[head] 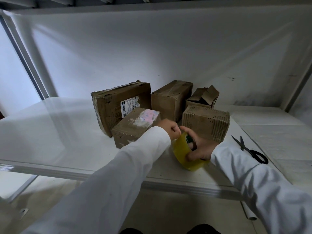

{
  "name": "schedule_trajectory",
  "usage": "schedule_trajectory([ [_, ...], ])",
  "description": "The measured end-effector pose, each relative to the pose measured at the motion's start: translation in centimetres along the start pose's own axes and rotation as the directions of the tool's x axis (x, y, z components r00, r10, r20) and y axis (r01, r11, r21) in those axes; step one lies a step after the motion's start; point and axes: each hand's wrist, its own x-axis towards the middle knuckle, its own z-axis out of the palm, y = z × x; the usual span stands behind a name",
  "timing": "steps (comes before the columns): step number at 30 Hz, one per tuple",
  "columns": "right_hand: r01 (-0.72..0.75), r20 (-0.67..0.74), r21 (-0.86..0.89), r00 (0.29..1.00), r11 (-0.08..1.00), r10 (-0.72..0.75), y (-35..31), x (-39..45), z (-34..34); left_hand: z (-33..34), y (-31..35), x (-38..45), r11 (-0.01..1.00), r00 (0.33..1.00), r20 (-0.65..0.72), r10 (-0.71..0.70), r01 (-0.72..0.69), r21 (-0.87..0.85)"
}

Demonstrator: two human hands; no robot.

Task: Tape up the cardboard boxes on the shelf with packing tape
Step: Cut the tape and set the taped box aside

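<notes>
**While both hands work the tape roll, five boxes wait**

With its fingers curled through the core, the right hand point(200, 147) grips the yellow packing tape roll point(184, 154) at the shelf's point(50, 132) near edge. The left hand point(168, 130) pinches the roll's top rim. Five cardboard boxes point(135, 127) cluster just beyond. Black scissors point(249, 150) lie to the right.

Black-handled scissors point(249, 150) lie closed flat at my right on the white surface, blades pointing away from me. White tube point(249, 215) lies on the floor below the front edge, right side.
</notes>
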Motion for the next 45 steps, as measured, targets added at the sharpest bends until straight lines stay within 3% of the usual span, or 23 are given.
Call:
schedule_trajectory([
  [5, 0.015, -0.014, 0.037, 1.0, 0.999, -0.014, 0.4, 0.0, 0.0, 0.2, 0.1, -0.2, 0.994, 0.999, 0.003, 0.046, -0.046, 0.099],
  [10, 0.032, -0.042, 0.082, 0.999, 0.996, -0.028, 0.6, 0.1, -0.6, 0.3, 0.0, -0.7, 0.986, 0.995, -0.05, 0.081, -0.088, -0.145],
  [13, 0.056, -0.04, 0.063, 0.998, 0.996, -0.053, 0.5, -0.1, -0.8, 0.1, 0.6, -1.1, 0.964, 0.996, 0.059, 0.061, -0.044, -0.261],
  [16, 0.058, -0.068, 0.031, 0.996, 0.998, -0.056, 0.1, -0.5, -0.7, 0.2, 0.5, -0.9, 0.958, 0.984, 0.176, -0.019, 0.069, -0.28],
  [20, 0.048, -0.076, 0.025, 0.996, 0.999, -0.046, -0.1, -0.7, -0.6, 0.5, 0.3, -0.6, 0.948, 0.984, 0.172, -0.04, 0.092, -0.305],
  [28, 0.01, -0.052, 0.007, 0.999, 1.0, -0.009, 0.1, -0.4, -0.7, -0.5, 0.9, -0.2, 0.982, 0.97, 0.24, -0.041, 0.084, -0.171],
  [39, 0.01, -0.022, -0.047, 1.0, 0.999, -0.011, -0.3, 0.3, 0.3, -0.7, -0.1, -0.4, 0.987, 0.936, 0.353, -0.01, 0.066, -0.148],
  [45, 0.01, -0.063, -0.048, 0.998, 0.999, -0.013, -0.2, 0.8, 0.0, -0.4, -0.1, -0.7, 0.982, 0.975, 0.224, 0.009, 0.034, -0.187],
])
